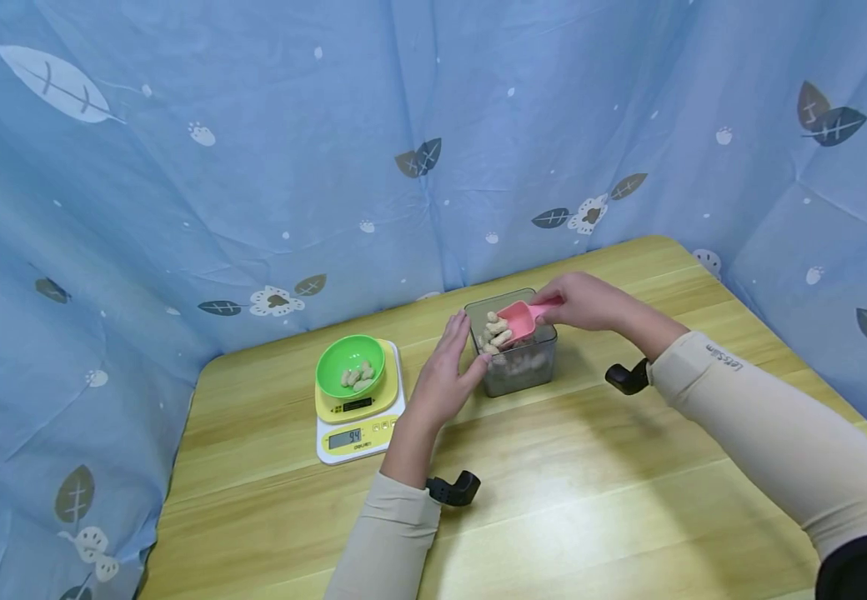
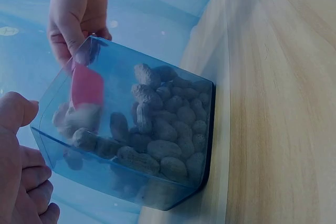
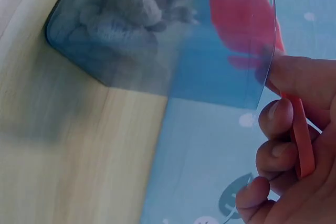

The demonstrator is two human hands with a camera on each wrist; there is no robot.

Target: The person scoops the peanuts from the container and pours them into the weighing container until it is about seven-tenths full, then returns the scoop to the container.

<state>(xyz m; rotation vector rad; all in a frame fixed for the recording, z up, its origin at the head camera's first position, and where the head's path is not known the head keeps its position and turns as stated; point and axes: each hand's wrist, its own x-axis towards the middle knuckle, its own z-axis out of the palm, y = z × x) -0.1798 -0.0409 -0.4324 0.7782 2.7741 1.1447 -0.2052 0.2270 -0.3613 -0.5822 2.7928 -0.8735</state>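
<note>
A light-blue curtain (image 1: 253,175) printed with leaves, flowers and paw marks hangs behind the wooden tabletop (image 1: 253,517) and at its sides. At the left of the tabletop, a green bowl (image 1: 333,360) with a few peanuts (image 1: 358,377) in it sits on the platform of a yellow-and-white scale (image 1: 385,400). The scale's display (image 1: 345,438) shows the digits 9 and 4.

Next come the 2 hands, at either side of a clear, smoky container (image 1: 529,375). The left hand (image 1: 443,375) is spread at the container's near left corner, its fingers straight along the left side and its thumb apart from them by the near rim; whether it presses the wall I cannot tell. A black wrist device (image 1: 456,489) sits below it, at the end of a beige sleeve (image 1: 388,537).

The container stands upright, partly filled with a pile of unshelled peanuts (image 2: 163,129). Within its top opening is a pink scoop (image 1: 519,321), mouth leftward, with several peanuts heaped there. The right hand (image 1: 582,298), at the right rim, holds the scoop's handle (image 3: 303,140) between thumb and curled fingers.
</note>
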